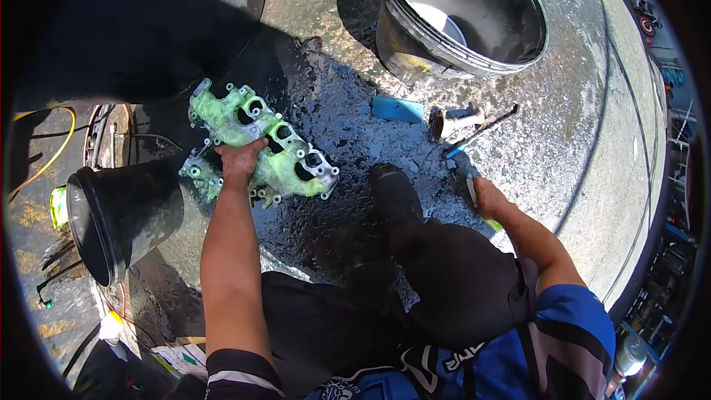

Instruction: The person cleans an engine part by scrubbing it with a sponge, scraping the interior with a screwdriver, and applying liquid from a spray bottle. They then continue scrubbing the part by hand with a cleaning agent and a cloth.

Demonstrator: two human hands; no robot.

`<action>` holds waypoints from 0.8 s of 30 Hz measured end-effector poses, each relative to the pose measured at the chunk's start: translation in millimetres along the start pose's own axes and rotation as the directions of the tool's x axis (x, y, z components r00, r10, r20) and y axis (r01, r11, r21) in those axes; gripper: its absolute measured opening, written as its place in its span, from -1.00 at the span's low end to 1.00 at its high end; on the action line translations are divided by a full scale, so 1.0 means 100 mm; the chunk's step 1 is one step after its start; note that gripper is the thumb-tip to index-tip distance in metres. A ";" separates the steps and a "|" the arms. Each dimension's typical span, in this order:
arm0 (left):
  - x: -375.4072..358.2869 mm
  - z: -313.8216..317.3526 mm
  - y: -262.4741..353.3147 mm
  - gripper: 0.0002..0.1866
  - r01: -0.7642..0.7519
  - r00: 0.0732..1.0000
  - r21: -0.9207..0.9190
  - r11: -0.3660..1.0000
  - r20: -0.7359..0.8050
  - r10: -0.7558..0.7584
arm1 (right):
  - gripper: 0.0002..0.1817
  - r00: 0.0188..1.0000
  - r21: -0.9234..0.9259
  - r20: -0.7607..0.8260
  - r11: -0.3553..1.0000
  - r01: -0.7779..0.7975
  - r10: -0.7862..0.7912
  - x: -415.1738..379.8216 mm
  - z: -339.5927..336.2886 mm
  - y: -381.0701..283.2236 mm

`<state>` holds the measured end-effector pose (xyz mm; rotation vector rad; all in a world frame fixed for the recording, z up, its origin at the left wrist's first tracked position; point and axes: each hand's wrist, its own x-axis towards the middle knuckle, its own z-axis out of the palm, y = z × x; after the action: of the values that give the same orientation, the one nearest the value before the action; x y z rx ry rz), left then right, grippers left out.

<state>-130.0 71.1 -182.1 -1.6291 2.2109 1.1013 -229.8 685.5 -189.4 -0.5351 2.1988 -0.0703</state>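
Observation:
A metal intake manifold (pixel 274 167), streaked with green over bare grey, lies on the wet, dark ground. My left hand (pixel 241 161) grips its middle, with the thumb and fingers spread over the casting beside its round ports. To the right, low over the ground, my right hand (pixel 492 198) is closed round a narrow tool (pixel 472 190) with a lime-green end; its kind I cannot tell. Just beyond that hand lie a slim blue-and-black brush (pixel 474 136) and a pale metal fitting (pixel 447 125). A flat blue block (pixel 398 110) rests left of the fitting.
A large open bucket (pixel 389 37) stands ahead on the concrete. Another black bucket (pixel 141 211) lies tipped at the left, near hoses (pixel 67 144). A big dark container (pixel 148 30) fills the upper left. My boot (pixel 395 192) is between both hands.

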 end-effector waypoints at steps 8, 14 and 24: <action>0.32 0.04 -0.54 0.32 -0.239 0.966 -0.179 0.954 0.057 0.253 | -0.20 0.848 -0.131 -0.341 0.914 0.384 -0.405 0.84 -0.84 -1.12; -0.26 -0.35 -0.15 0.52 -0.219 0.955 0.241 0.946 0.252 0.157 | -0.26 0.851 -0.501 -0.194 0.795 0.341 -0.488 1.79 -0.86 -1.87; -0.43 -0.45 -0.31 0.42 -0.393 0.892 0.415 0.820 0.387 0.232 | -0.26 0.782 -0.091 -0.394 0.867 0.490 -0.483 2.39 -0.76 -1.55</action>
<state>-73.9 70.7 -141.0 -0.8284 2.3275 0.7144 -363.6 439.0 -280.1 -1.1628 2.3921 -0.5194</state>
